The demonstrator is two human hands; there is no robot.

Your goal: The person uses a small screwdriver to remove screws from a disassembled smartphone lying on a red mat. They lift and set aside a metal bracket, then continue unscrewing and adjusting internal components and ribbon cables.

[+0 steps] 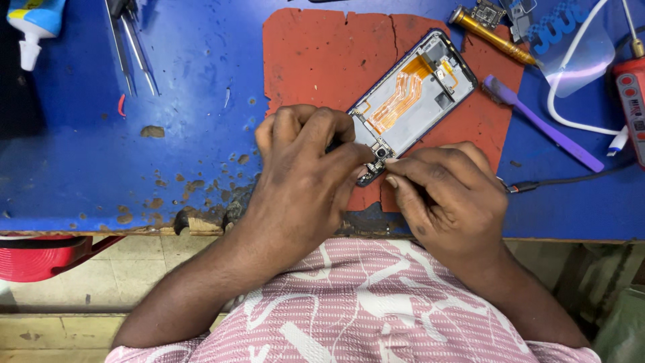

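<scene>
An opened phone (413, 94) with orange flex cables lies slanted on a worn red mat (316, 60). My left hand (302, 168) rests over the phone's near end, its fingertips pressed on the small camera part of the board. My right hand (443, 195) pinches the same near corner from the right, fingers closed on the phone's edge. The lower end of the phone is partly hidden under both hands.
Metal tweezers (131, 47) lie at the back left of the chipped blue table (101, 154). A purple pry tool (544, 124), a brass-handled screwdriver (490, 33), small boards, a white cable (571, 81) and a red device (631, 101) sit to the right. A glue bottle (33, 23) stands far left.
</scene>
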